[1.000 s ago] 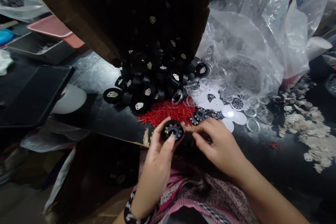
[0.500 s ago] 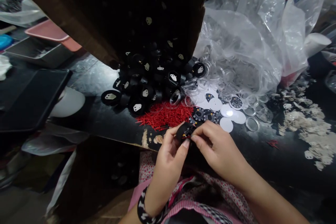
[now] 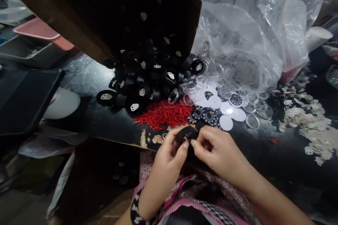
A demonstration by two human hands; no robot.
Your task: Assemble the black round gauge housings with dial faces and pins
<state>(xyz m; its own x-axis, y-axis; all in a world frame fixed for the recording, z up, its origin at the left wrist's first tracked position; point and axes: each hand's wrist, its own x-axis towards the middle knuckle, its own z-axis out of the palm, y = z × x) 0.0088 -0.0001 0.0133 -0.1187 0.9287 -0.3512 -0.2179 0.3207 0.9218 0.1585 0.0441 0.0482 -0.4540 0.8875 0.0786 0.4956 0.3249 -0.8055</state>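
My left hand (image 3: 171, 154) is wrapped round a black round part (image 3: 187, 133) with a printed dial, its thumb on the near rim. Close on its right, my right hand (image 3: 211, 144) has thumb and forefinger pinched together at the part's edge; whatever is between them is too small to make out. Just beyond lie a heap of red slivers (image 3: 166, 114) and black printed dials (image 3: 209, 115) with white discs (image 3: 226, 123). Behind the slivers, black round housings (image 3: 137, 105) with pale metal plates are piled.
A dark open box (image 3: 158, 7) tilts over the housings. Clear rings (image 3: 252, 121) spill from a plastic bag (image 3: 237, 35). Pale flat pieces (image 3: 317, 130) lie at right. At left are a phone-like dark slab (image 3: 29, 98), a white cup (image 3: 63, 103) and a pink tray (image 3: 37, 28).
The whole view has shifted slightly. My right fingertips have drawn back a little from the dial's face to its near edge; my left hand still holds the black part.
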